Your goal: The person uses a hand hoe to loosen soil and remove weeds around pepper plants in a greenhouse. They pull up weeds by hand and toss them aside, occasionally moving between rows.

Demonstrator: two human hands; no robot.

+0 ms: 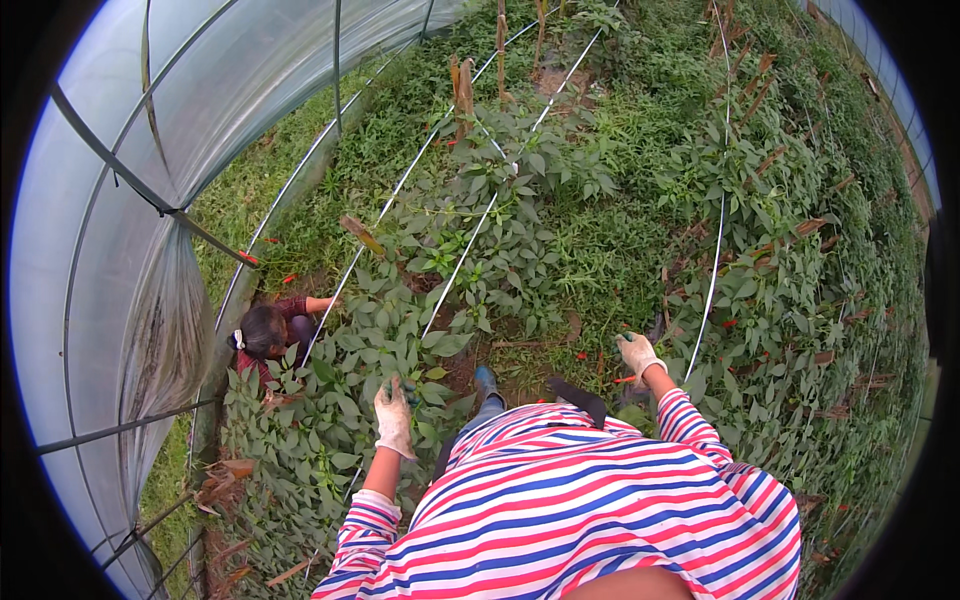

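Note:
My left hand (394, 416), in a soiled white work glove, is held over the leafy pepper plants (352, 442) on the left. Its fingertips are close to the leaves, and whether they touch any is unclear. My right hand (639, 354), gloved the same way, hovers near the edge of the right-hand row (757, 300). Just below it shows a red pepper (625, 379), apart from the fingers. The fingers of both hands are too small and partly hidden to show anything held. My foot in a blue shoe (486, 381) stands on the soil between the rows.
Another person (262, 334) crouches at the left, one arm reaching into the plants. White lines (397, 187) run along the rows, near upright stalk-like stakes (463, 97). Metal tubes (127, 176) and plastic sheeting (172, 300) form the greenhouse wall. Weeds (592, 255) cover the path.

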